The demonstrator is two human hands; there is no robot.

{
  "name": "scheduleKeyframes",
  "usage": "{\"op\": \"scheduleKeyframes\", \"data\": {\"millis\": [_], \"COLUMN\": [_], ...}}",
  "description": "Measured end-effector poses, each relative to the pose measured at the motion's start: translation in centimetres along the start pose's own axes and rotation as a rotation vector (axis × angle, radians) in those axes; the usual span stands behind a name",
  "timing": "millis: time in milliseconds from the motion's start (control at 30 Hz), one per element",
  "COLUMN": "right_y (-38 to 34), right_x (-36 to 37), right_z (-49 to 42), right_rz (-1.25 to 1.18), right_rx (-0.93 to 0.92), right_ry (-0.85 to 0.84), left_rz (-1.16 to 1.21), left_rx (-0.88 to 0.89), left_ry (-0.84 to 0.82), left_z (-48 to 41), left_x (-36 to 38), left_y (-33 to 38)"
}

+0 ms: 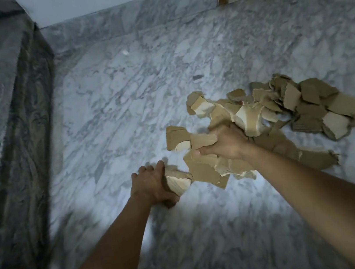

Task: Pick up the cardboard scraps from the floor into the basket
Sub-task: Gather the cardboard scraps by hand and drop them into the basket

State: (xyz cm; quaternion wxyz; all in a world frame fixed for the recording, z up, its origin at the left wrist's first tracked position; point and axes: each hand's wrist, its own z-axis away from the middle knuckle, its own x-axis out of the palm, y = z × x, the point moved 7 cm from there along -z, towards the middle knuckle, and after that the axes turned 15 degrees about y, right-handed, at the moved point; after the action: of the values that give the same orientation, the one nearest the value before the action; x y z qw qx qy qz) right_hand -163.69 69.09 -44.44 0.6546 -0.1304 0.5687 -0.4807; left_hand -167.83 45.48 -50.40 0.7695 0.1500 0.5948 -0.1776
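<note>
Your right grip [224, 144] is closed round a handful of torn pieces [204, 167], thumb across the front and fingers curled behind, at the near-left edge of the pile. Your left grip [154, 185] is curled on a single pale-faced scrap [177, 181] just beside it, low over the marble floor [119, 92]. That puts you in the gathering step: both grips are loaded, and nothing has been delivered as far as this view shows. Most of the cardboard scraps [300, 102] lie heaped on the floor to the right of your right grip, overlapping one another, with a few flat pieces beneath your right forearm. The basket is not in view, so I cannot tell you which way to carry. As I judge it, the next move calls for lifting both loads clear without slackening, because the handful is ragged, loose sheets that may slip out from below. Find the basket, bring both grips over it, then let go. Several more handfuls look likely.
</note>
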Motion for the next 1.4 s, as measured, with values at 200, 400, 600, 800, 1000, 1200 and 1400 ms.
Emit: {"op": "scheduleKeyframes", "data": {"millis": [200, 400, 600, 800, 1000, 1200, 1400], "right_y": [2.2, 1.6, 1.7, 1.5, 3.5, 4.4, 1.6], "right_x": [4.2, 6.7, 8.7, 3.8, -2.7, -4.3, -2.4], "right_z": [1.5, 4.1, 5.5, 2.1, -0.2, -1.1, -2.5], "right_rz": [0.552, 0.840, 0.736, 0.445, 0.521, 0.519, 0.537], "right_rx": [-0.108, -0.391, -0.503, -0.257, -0.181, -0.083, -0.144], "right_ry": [-0.300, -0.073, -0.172, -0.265, -0.165, -0.120, -0.135], "left_rz": [0.380, 0.442, 0.381, 0.323, 0.067, 0.207, 0.425], "left_rx": [-0.129, -0.181, -0.147, 0.064, 0.184, 0.085, -0.061], "left_ry": [-0.209, -0.175, -0.218, -0.152, -0.071, 0.010, 0.041], "left_z": [-0.6, -1.9, -5.4, -10.9, -10.9, -10.4, -10.7], "left_x": [-0.5, -1.7, -4.6, -7.2, -2.6, -2.5, -4.1], "left_y": [-2.4, -3.1, -3.0, 3.9, 8.1, 6.4, 2.7]}}
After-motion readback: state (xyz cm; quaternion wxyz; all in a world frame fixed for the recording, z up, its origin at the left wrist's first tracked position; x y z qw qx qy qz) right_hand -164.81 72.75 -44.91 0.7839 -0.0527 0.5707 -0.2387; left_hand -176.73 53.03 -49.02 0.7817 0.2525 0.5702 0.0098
